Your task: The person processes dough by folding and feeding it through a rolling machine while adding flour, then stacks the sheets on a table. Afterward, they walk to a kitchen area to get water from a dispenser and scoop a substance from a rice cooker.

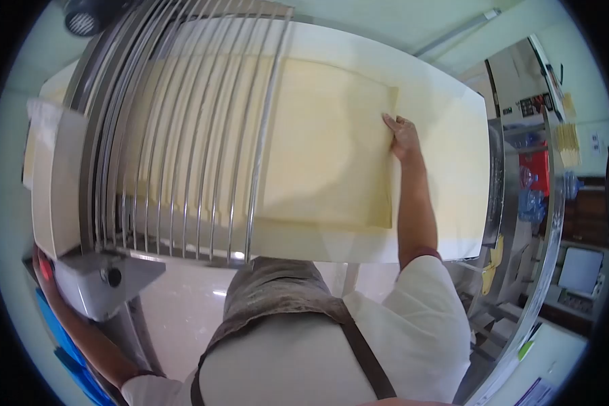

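Yellow sheet [321, 145] touches right hand [404, 139], well apart from left hand [49, 287].

Right arm [416, 203] reaching toward 12 o'clock; the right grip [405, 139], at 2 o'clock in the view, shows curled fingers, its thumb [388, 120] set toward 11. Left forearm [91, 335] angled toward 11 o'clock; the left grip [42, 267], near 9, is partly hidden.

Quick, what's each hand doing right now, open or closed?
Left hand: partly hidden beside the machine; can't tell if open or closed.
Right hand: at the edge of the pale sheet; can't tell if gripping.
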`<state>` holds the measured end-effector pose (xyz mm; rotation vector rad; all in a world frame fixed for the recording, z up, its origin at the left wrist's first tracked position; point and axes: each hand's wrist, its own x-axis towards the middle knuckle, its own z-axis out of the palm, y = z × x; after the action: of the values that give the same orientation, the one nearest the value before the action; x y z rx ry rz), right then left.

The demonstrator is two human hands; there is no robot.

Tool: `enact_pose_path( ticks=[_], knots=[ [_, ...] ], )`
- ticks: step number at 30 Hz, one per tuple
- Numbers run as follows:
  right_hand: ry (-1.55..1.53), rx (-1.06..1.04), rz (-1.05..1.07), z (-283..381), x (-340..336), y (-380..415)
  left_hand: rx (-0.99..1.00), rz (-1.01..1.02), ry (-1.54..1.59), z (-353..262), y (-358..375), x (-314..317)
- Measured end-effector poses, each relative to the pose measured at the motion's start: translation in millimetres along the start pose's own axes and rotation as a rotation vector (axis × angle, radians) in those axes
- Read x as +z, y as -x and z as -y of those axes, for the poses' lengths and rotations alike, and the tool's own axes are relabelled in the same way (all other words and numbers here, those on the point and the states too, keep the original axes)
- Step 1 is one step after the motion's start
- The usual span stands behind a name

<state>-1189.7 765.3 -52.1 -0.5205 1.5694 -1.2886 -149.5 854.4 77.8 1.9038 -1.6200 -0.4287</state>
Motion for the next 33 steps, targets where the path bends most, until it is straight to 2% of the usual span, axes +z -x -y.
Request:
enact_pose_path(
  ticks=[1,2,5,6,7,8,9,11,13,15,17,18,20,22,25,27,28,29,30,31,33],
  knots=[
    [0.040,-0.014,-0.080,-8,16,1,0.023,0.000,-0.079,-19,-2,7],
    [0.173,-0.150,-0.116,-11,37,19,0.067,-0.005,-0.019,-32,2,17],
    [0.307,-0.254,0.220,-22,58,82,-0.036,-0.003,0.058,-49,1,30],
    [0.384,-0.266,0.297,-45,51,89,0.048,-0.027,0.052,-42,0,30],
    [0.461,-0.280,0.373,-66,42,96,0.285,-0.038,-0.444,-37,-6,26],
    [0.483,-0.220,0.402,-73,42,118,0.030,-0.003,-0.065,-68,-3,37],
    [0.504,-0.160,0.429,-82,48,142,0.086,-0.034,-0.036,-48,-7,35],
    [0.325,-0.153,0.379,-114,69,185,0.060,-0.067,-0.067,-89,-1,48],
    [-0.172,0.161,0.534,-99,113,242,0.108,-0.078,-0.131,-119,5,59],
    [0.038,0.180,0.554,-104,134,266,0.076,-0.065,-0.075,-125,5,64],
    [0.340,0.175,0.554,-101,127,248,0.050,-0.074,-0.061,-136,9,66],
    [0.541,0.161,0.542,-95,100,210,0.036,-0.087,-0.074,-145,11,67],
    [0.959,-0.274,0.546,-86,102,166,0.086,-0.107,-0.147,-132,7,63],
    [1.305,-1.160,0.530,-74,127,138,0.012,-0.104,-0.043,-126,9,63],
    [1.351,-1.407,0.970,-53,199,145,-0.046,-0.118,-0.018,-134,16,62],
    [1.400,-1.282,0.985,-72,221,69,-0.116,-0.138,-0.098,-163,22,66],
    [1.390,-1.366,0.758,-85,224,-3,-0.125,-0.162,-0.090,-165,24,65],
    [1.482,-1.219,0.497,-68,227,-52,-0.138,-0.181,-0.079,-162,27,66],
    [1.437,-1.094,0.371,-50,218,-95,-0.149,-0.232,-0.071,-156,28,67],
    [1.576,-1.397,0.130,-61,191,-178,-0.081,-0.179,-0.093,-154,29,64],
    [1.668,-1.309,0.097,-24,225,-115,-0.109,-0.181,-0.079,-153,29,64]
  ],
)
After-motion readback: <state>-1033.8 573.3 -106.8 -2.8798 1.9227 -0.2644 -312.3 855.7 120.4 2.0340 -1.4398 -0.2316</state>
